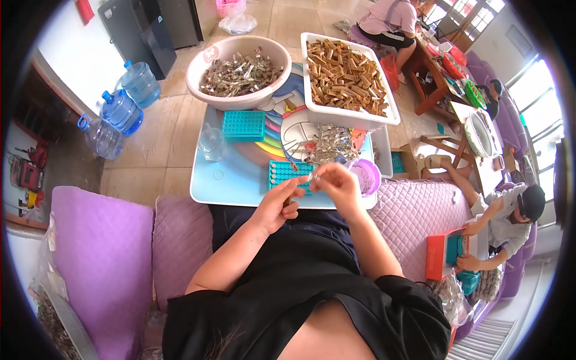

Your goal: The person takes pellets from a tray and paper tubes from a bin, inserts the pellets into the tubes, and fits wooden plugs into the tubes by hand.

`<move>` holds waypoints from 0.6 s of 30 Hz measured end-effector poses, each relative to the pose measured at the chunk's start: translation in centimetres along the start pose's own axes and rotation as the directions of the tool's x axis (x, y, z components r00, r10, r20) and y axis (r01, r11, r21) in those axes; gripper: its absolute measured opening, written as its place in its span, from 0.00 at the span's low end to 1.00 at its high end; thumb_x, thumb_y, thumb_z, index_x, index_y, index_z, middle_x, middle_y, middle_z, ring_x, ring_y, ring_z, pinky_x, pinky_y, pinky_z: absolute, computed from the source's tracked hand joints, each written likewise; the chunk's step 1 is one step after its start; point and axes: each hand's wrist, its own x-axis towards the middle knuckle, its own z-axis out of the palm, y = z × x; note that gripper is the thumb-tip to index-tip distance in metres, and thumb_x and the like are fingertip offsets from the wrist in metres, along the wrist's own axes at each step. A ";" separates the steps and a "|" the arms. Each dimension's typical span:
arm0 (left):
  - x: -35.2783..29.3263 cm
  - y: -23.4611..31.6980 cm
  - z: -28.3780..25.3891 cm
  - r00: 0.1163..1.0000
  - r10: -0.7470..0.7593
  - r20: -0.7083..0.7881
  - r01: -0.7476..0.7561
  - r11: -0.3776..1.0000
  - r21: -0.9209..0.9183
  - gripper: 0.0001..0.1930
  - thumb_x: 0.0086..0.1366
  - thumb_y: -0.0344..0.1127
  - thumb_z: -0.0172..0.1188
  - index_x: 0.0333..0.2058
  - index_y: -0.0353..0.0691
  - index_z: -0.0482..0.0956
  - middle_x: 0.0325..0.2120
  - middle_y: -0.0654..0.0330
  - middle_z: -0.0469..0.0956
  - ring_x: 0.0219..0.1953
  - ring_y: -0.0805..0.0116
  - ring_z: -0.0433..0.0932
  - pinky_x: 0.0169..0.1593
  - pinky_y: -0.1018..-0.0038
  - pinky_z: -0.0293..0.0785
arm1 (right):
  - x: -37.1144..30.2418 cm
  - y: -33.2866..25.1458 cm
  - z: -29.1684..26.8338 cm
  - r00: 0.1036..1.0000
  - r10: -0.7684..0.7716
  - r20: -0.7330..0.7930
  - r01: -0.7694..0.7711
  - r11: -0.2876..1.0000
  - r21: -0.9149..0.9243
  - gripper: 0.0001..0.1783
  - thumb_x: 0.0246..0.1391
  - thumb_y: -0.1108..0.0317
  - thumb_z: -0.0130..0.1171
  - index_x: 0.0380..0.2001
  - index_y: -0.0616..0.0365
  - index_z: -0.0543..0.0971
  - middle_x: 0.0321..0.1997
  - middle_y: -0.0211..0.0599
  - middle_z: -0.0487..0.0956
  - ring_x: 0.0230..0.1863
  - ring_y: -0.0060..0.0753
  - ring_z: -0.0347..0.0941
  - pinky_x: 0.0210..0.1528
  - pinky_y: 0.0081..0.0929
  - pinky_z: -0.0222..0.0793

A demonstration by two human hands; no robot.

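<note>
My left hand (278, 205) is closed, thumb and forefinger pointing toward the right hand. A small brown piece (287, 203) shows among its curled fingers. My right hand (339, 187) pinches a small shiny metal piece (312, 177), right at the tip of the left hand. Just beyond and partly behind the hands is a teal grid tray (279, 170), with small round pale items in some of its holes. Loose silvery metal parts (330, 144) are heaped on the table beyond my right hand. The purple-rimmed tub (365, 177) stands right beside that hand.
On the low patterned table (205, 180) are a basin (195, 81) of metal parts, a white bin (354, 117) of brown rectangular pieces, a second teal tray (243, 125) and a clear cup (211, 144). Water jugs (123, 114) stand left. Two people (390, 18) (510, 219) sit at right.
</note>
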 end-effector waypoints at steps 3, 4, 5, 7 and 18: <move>0.0 -0.6 0.3 0.999 0.023 0.035 -0.023 1.000 0.000 0.19 0.64 0.46 0.52 0.49 0.41 0.68 0.25 0.71 0.66 0.15 0.85 0.53 0.19 0.86 0.50 | -2.9 -0.6 1.3 0.996 0.063 0.060 -0.075 0.973 0.217 0.08 0.53 0.80 0.52 0.38 0.65 0.71 0.34 0.36 0.77 0.36 0.26 0.75 0.42 0.23 0.72; -0.1 -0.5 0.3 0.999 0.018 0.030 -0.018 1.000 0.001 0.19 0.64 0.46 0.52 0.49 0.41 0.68 0.25 0.71 0.66 0.15 0.85 0.53 0.19 0.86 0.50 | -3.4 -0.5 1.3 0.993 0.070 0.097 -0.092 0.965 0.245 0.08 0.53 0.80 0.53 0.38 0.65 0.72 0.35 0.37 0.77 0.37 0.26 0.75 0.43 0.22 0.71; -0.2 -0.5 0.2 0.996 0.081 0.036 -0.083 0.995 0.055 0.18 0.64 0.45 0.51 0.48 0.40 0.68 0.26 0.71 0.66 0.15 0.85 0.53 0.19 0.86 0.50 | -3.8 -0.2 1.3 0.992 0.075 0.100 -0.096 0.968 0.232 0.07 0.54 0.78 0.53 0.38 0.65 0.72 0.35 0.37 0.77 0.38 0.26 0.74 0.44 0.23 0.70; -0.6 -1.1 0.1 0.990 0.137 0.037 -0.140 0.985 0.104 0.17 0.65 0.44 0.51 0.47 0.40 0.69 0.26 0.71 0.66 0.15 0.85 0.53 0.19 0.86 0.50 | -4.9 0.6 1.3 0.990 0.090 0.104 -0.112 0.969 0.221 0.07 0.54 0.77 0.54 0.37 0.65 0.73 0.35 0.38 0.77 0.39 0.26 0.73 0.45 0.24 0.70; -2.0 -1.4 0.8 0.981 0.192 0.011 -0.191 0.981 -0.044 0.06 0.65 0.36 0.51 0.36 0.42 0.69 0.27 0.71 0.65 0.17 0.84 0.57 0.22 0.85 0.53 | -4.6 2.2 -0.3 0.883 -0.177 0.434 0.003 0.928 0.372 0.07 0.42 0.84 0.48 0.24 0.64 0.75 0.31 0.41 0.76 0.39 0.38 0.72 0.45 0.31 0.66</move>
